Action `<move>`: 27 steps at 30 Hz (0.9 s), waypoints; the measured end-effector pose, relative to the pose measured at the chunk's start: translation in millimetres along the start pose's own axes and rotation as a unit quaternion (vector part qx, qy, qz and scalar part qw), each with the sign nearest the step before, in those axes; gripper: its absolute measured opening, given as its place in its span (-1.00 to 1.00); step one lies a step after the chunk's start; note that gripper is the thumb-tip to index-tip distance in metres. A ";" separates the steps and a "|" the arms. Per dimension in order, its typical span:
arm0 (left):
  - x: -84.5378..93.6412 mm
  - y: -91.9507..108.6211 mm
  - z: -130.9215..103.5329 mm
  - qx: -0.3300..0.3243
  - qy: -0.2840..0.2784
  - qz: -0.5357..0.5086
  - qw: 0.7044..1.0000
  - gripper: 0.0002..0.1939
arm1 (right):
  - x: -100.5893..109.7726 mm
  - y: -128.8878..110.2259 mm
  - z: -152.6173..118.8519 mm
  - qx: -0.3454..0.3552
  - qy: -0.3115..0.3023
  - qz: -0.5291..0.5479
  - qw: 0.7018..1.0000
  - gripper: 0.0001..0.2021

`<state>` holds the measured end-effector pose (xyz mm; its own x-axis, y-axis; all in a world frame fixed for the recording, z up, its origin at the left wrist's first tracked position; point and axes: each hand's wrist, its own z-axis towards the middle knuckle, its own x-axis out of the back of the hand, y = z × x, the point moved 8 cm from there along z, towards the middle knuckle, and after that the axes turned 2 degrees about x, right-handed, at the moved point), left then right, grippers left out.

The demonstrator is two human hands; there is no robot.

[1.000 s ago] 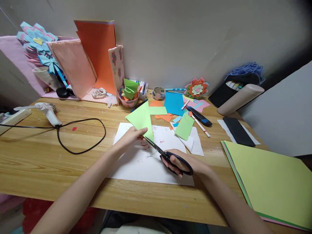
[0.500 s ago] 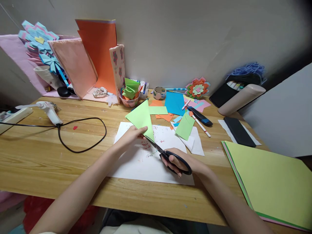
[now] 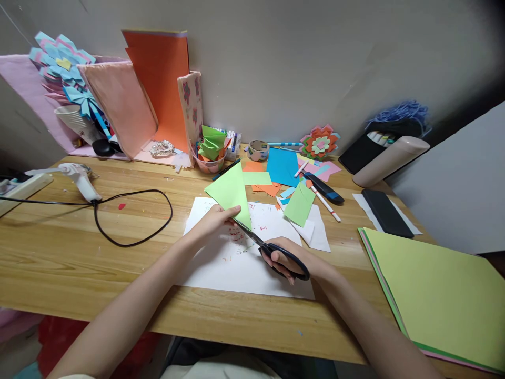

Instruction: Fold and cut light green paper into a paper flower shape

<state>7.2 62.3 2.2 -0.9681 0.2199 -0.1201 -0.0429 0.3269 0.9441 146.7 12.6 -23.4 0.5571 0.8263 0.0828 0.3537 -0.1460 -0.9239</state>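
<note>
My left hand (image 3: pixel 221 216) is closed on the lower left edge of a folded light green paper (image 3: pixel 232 189), thumb on top. My right hand (image 3: pixel 284 258) grips black-handled scissors (image 3: pixel 256 239), fingers through the loops. The scissor blades point up and left and meet the lower edge of the green paper beside my left fingertips. Under both hands lies a white sheet (image 3: pixel 236 273) with small coloured marks. A light green strip (image 3: pixel 257 178) lies just right of the held paper, and another green piece (image 3: pixel 300 204) rests on white scraps.
Blue paper (image 3: pixel 282 167), tape (image 3: pixel 258 151), a cutter (image 3: pixel 325 189) and a paper flower (image 3: pixel 320 142) are at the back. A glue gun (image 3: pixel 81 181) with a looped cable lies left. Stacked coloured sheets (image 3: pixel 442 295) and a black phone-like object (image 3: pixel 386 213) are at right.
The held green paper has shifted very slightly right, showing more of a dark pen behind it. Both hands keep nearly the same positions and grips.
</note>
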 end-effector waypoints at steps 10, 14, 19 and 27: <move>-3.9 -8.6 0.5 0.021 0.001 -0.044 0.999 -0.67 | -9.7 -12.7 -1.6 0.092 -0.037 -0.025 0.995 -0.36; -2.9 -8.9 0.4 0.020 0.002 -0.048 0.999 -0.68 | -7.8 -4.6 1.3 0.059 -0.028 -0.013 0.998 -0.37; -1.7 -12.1 1.3 0.025 0.002 -0.048 0.999 -0.67 | -2.0 4.7 3.4 0.018 -0.003 0.010 1.000 -0.39; 16.9 -11.1 8.9 0.016 0.018 -0.123 0.992 -0.62 | 5.1 -2.7 0.7 0.007 0.022 -0.003 1.000 -0.36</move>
<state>-6.4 70.6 -13.1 -0.9373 0.0974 -0.3346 -0.2717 0.3967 0.8768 148.2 17.6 -20.8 0.5882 0.8020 0.1039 0.3471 -0.1343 -0.9282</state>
